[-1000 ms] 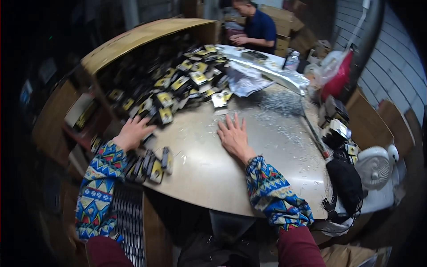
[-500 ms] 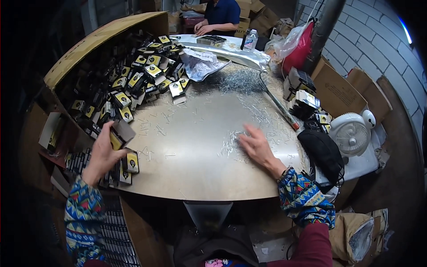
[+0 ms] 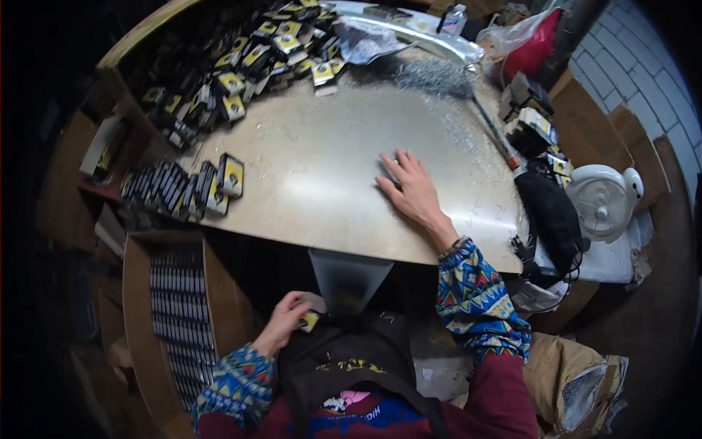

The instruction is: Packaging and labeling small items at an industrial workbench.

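Low by my lap, my left hand grips a small yellow-and-black carton, its pale flap raised. My right hand lies palm down on the pale tabletop, its fingers somewhat spread; whatever is under the palm is hidden. Beyond it, a heap of small thin silvery metal pieces, like nails, sits near the table's far side, with loose ones strewn to the right. A row of upright cartons stands along the left edge, and one carton leans at its end.
Loose cartons are piled inside a big cardboard enclosure at far left. An open box of closely packed cartons sits below left. On the right are a rod, a black pouch, a white fan and a paper sack.
My left hand has brought the carton from the table's left side down to my lap. My right hand has slid forward across the tabletop. The view has tipped downward.
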Tool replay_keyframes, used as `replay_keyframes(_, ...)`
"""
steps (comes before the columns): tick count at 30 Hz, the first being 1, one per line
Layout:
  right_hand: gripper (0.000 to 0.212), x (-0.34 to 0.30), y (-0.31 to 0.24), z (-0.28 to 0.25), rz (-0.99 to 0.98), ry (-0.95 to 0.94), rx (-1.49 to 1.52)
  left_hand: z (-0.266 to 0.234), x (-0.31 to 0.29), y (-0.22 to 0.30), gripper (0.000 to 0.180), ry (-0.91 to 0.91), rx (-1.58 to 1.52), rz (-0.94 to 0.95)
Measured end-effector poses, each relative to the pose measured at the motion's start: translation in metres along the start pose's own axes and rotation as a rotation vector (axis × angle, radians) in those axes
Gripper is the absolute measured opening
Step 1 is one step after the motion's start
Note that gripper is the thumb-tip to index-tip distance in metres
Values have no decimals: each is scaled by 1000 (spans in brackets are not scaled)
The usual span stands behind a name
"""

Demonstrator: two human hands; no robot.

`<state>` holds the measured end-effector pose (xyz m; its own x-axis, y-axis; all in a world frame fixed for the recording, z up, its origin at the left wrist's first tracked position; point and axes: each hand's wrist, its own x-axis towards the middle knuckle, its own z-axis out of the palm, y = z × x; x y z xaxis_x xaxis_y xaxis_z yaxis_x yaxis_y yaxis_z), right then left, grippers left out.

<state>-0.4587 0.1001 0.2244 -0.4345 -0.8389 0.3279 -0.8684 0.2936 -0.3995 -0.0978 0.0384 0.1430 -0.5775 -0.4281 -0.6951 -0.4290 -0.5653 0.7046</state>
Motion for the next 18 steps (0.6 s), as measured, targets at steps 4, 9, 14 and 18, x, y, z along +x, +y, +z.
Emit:
replay_keyframes(4, 39, -16, -58, 27, -80, -29, -49, 37, 9, -32, 28, -228, -18, 102)
replay_keyframes(9, 42, -66, -116, 33, -54, -15, -90, 57, -9, -34, 26, -183, -376, -43)
replay_keyframes(14, 45, -100, -155, 4, -54, -136, -140, 67, -19, -36, 27, -74, -488, -69)
replay_keyframes(18, 37, -109, -159, -33, 71, -142, 372, 64, -18, -39, 33, -118, -484, 20)
